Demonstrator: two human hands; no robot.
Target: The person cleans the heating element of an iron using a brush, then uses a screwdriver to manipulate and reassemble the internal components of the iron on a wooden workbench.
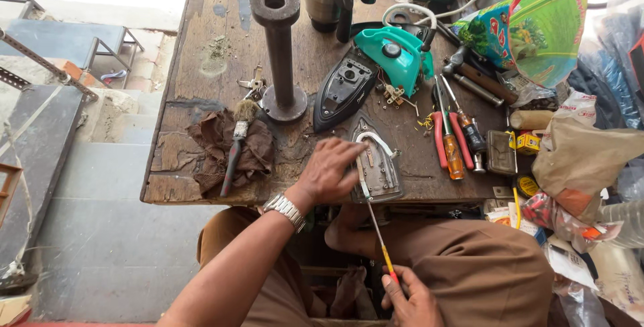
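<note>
I saw the left hand (329, 173) spread flat w/ fingers pressing the grey metal iron soleplate (377, 169) at the near edge of the worn wooden desk (201, 52). Right hand (410, 300) was low over the lap, grip pinched round the yellow-and-red handle of one long thin screwdriver (378, 233), tip touching the soleplate. Counted one black iron base (343, 91) and one teal plastic iron cover (396, 55) just behind it, approx. mid-desk. One dark metal pipe stand (280, 52) upright to the left, one brush (235, 146) on one brown rag (228, 142). One green printed plastic bag (543, 28) at far right, one small yellow box (528, 142) below it.
</note>
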